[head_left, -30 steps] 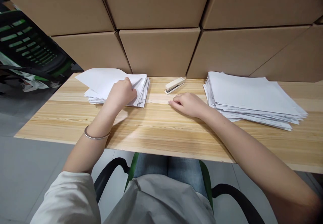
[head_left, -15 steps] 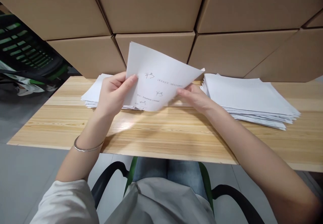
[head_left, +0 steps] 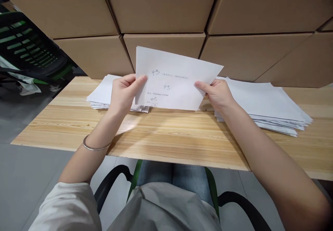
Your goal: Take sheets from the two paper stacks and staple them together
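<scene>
White paper (head_left: 174, 81) with printed lines and handwritten marks is held up above the wooden table, nearly flat towards me. My left hand (head_left: 127, 92) pinches its left edge, thumb on the front. At its right edge my right hand (head_left: 217, 92) is closed on it in the same way. Behind my left hand lies a stack of white paper (head_left: 101, 92). A larger, uneven paper stack (head_left: 265, 102) lies on the right, partly hidden by my right hand and forearm.
Cardboard boxes (head_left: 163, 8) stand in a row along the table's far edge. The wooden table (head_left: 161, 137) runs across the view. A black and green chair (head_left: 28, 47) stands at the far left. Black armrests flank my lap.
The held paper has been spread wider and its bottom edge is straighter. My right hand has moved right along with the paper's right edge; my left hand has shifted slightly right in view.
</scene>
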Available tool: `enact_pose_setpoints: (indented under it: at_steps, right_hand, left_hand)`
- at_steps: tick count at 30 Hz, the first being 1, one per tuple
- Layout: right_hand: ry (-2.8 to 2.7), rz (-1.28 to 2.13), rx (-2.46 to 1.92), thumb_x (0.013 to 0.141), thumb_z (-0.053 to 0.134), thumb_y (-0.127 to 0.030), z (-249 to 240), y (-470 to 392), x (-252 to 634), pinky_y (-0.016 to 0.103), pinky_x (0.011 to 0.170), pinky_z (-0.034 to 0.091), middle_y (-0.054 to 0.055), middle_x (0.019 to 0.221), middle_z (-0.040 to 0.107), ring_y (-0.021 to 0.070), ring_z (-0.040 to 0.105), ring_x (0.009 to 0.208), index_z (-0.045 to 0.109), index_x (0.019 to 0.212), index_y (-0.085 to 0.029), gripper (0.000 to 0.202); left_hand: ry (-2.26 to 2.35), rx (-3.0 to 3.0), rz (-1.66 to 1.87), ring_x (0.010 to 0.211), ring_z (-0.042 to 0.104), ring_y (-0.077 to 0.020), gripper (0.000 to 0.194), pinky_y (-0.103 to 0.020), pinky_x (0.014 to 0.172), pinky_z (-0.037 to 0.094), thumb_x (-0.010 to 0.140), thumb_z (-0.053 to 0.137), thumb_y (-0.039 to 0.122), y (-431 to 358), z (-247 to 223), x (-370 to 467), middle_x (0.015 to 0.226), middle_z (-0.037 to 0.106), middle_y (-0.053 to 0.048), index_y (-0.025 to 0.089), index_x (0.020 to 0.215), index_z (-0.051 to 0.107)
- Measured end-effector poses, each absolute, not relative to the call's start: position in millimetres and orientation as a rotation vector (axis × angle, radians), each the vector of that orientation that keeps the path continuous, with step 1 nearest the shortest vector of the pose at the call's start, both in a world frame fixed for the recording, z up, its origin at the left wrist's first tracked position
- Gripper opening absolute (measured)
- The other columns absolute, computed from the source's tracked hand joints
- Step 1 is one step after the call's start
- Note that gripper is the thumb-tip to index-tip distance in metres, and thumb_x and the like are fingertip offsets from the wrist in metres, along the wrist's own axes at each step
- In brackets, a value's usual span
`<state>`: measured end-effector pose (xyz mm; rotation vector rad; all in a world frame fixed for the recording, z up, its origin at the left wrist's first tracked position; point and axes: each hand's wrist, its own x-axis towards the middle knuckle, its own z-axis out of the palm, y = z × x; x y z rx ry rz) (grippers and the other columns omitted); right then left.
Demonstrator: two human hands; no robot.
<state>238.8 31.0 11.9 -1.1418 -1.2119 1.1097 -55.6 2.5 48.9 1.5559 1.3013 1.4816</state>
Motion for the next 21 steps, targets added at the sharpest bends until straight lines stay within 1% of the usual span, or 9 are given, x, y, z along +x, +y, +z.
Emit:
enact_pose_setpoints:
  at_steps: [5,9,10,12,14,16,18,19,21]
  right_hand:
    - [-1.301,1.031,-1.209,0.066,0.089,-0.043,20,29,246,0.048,0.088,0.062,0.006,0.098,0.081,0.0321,0.074,0.104,0.079,0.078,-0.025,0.024]
    - [-1.456,1.221,-1.307,0.073,0.085,-0.046,28,27,259,0.046,0.082,0.062,0.007,0.091,0.079,0.03,0.075,0.095,0.079,0.077,-0.025,0.022]
    - [-1.494,1.271,-1.314,0.075,0.083,-0.046,29,28,262,0.046,0.082,0.062,0.007,0.088,0.078,0.0286,0.075,0.093,0.078,0.076,-0.026,0.021]
    - [-1.555,1.321,-1.301,0.077,0.08,-0.045,31,29,267,0.044,0.081,0.062,0.005,0.081,0.075,0.0246,0.073,0.084,0.076,0.072,-0.026,0.02]
    - [-1.591,1.299,-1.299,0.077,0.079,-0.046,34,27,266,0.042,0.079,0.061,0.002,0.074,0.07,0.0209,0.069,0.075,0.072,0.066,-0.026,0.024]
    - [-1.587,1.225,-1.317,0.077,0.08,-0.049,37,22,257,0.042,0.079,0.061,0.002,0.072,0.069,0.0206,0.067,0.073,0.071,0.064,-0.026,0.028]
    - [-1.586,1.115,-1.32,0.078,0.078,-0.052,40,13,242,0.044,0.084,0.061,0.004,0.078,0.072,0.024,0.07,0.081,0.073,0.069,-0.025,0.028]
    - [-1.612,1.058,-1.293,0.081,0.076,-0.053,41,7,234,0.046,0.089,0.06,0.006,0.086,0.076,0.0264,0.072,0.089,0.075,0.077,-0.025,0.028]
    - [-1.755,0.971,-1.184,0.089,0.068,-0.053,40,-4,216,0.05,0.104,0.055,0.009,0.121,0.076,0.0306,0.069,0.116,0.077,0.107,-0.025,0.035]
  left_hand:
    - [1.306,1.699,1.421,0.079,0.067,-0.0183,0.026,-0.03,0.065,0.051,0.087,0.073,0.047,1,46,-54,0.082,0.074,-0.003,0.021,0.082,0.075]
    - [1.342,1.66,1.315,0.079,0.068,-0.0192,0.024,-0.03,0.065,0.053,0.088,0.067,0.042,2,42,-51,0.085,0.076,-0.006,0.02,0.081,0.073]
    - [1.374,1.655,1.313,0.08,0.069,-0.0196,0.023,-0.03,0.067,0.054,0.089,0.065,0.041,3,41,-50,0.088,0.077,-0.007,0.019,0.085,0.074]
    - [1.446,1.678,1.337,0.084,0.071,-0.02,0.027,-0.03,0.07,0.057,0.09,0.062,0.037,3,41,-50,0.105,0.079,-0.009,0.022,0.108,0.074]
    - [1.524,1.759,1.359,0.088,0.071,-0.0195,0.046,-0.03,0.075,0.058,0.09,0.062,0.033,2,41,-50,0.126,0.076,-0.009,0.028,0.135,0.065]
    - [1.574,1.889,1.329,0.092,0.071,-0.0198,0.052,-0.033,0.08,0.058,0.091,0.058,0.029,-2,41,-47,0.133,0.073,-0.007,0.032,0.142,0.061]
    - [1.559,2.005,1.252,0.097,0.072,-0.0216,0.043,-0.036,0.088,0.057,0.093,0.05,0.026,-7,39,-41,0.125,0.076,-0.006,0.028,0.131,0.072]
    - [1.525,2.035,1.211,0.1,0.072,-0.0227,0.04,-0.038,0.091,0.057,0.094,0.048,0.025,-10,37,-37,0.119,0.078,-0.007,0.024,0.121,0.077]
    - [1.443,2.007,1.153,0.106,0.071,-0.0242,0.036,-0.039,0.094,0.057,0.096,0.051,0.03,-16,35,-28,0.118,0.079,-0.009,0.021,0.117,0.079]
